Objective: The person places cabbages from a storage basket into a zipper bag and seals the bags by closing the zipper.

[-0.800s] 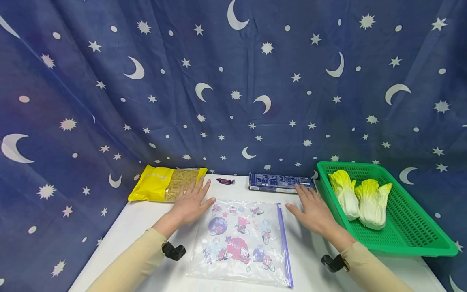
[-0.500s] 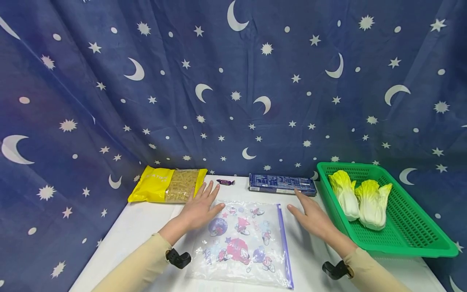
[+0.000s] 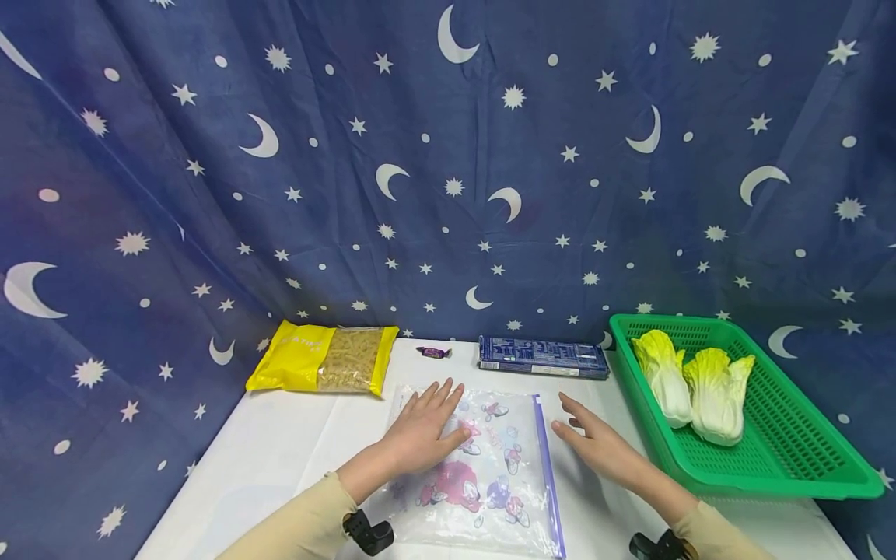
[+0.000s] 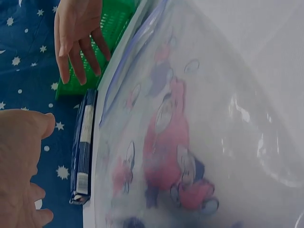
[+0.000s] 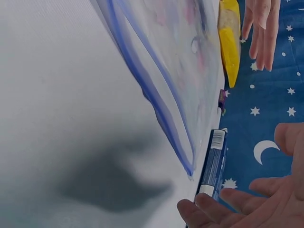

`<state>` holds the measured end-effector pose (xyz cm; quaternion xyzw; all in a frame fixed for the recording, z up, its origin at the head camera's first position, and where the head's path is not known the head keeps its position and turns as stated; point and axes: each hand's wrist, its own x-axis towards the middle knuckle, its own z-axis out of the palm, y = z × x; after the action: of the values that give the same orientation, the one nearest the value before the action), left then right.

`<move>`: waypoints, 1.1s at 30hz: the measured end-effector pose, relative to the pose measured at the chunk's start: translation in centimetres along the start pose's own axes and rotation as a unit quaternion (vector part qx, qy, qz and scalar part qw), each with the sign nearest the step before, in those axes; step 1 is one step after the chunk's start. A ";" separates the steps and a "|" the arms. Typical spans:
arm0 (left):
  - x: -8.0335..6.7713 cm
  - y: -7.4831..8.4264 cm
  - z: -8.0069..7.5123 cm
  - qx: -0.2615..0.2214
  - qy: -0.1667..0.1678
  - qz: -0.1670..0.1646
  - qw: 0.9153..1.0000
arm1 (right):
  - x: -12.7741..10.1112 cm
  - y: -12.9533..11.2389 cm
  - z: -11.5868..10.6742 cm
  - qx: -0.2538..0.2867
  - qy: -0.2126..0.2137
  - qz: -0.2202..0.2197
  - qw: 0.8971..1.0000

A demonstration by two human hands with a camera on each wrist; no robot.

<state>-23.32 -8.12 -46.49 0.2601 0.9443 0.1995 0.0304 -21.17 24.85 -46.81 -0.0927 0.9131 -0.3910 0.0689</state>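
Observation:
A clear zip bag (image 3: 490, 498) printed with pink and purple cartoon figures lies flat on the white table, its purple zip edge (image 3: 549, 474) on the right. My left hand (image 3: 423, 435) is over the bag's upper left part, fingers extended, holding nothing. To the right of the zip edge my right hand (image 3: 598, 443) hovers with relaxed fingers, also holding nothing; its shadow falls on the table in the right wrist view. Both hands also show in the left wrist view, the right hand (image 4: 80, 38) at the top and the left hand (image 4: 23, 166) at the left edge.
At the back left lies a yellow pasta packet (image 3: 322, 358). A small purple wrapped candy (image 3: 434, 352) and a flat dark blue package (image 3: 542, 357) lie along the back. On the right a green basket (image 3: 805, 420) holds two heads of cabbage (image 3: 717, 397). A starry curtain (image 3: 448, 155) hangs behind.
My left hand has moved right and nearer, from beside the pasta packet to over the bag. My right hand has drawn back from the dark blue package, its fingers bending slightly.

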 end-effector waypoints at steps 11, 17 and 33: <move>0.3 3.3 1.7 -0.049 -0.021 -0.002 0.999 | -0.8 0.7 0.7 0.049 0.003 0.021 0.999; 1.0 5.1 2.5 -0.040 -0.019 -0.010 0.999 | -0.9 0.8 0.7 0.111 0.017 0.057 0.992; 4.2 10.1 5.2 0.022 -0.027 -0.032 0.999 | -0.3 1.9 1.3 0.215 0.038 0.163 0.962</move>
<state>-21.25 3.79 -47.11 0.2360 0.9550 0.1708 0.0564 -20.81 25.34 -49.09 0.0892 0.8125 -0.5644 0.1153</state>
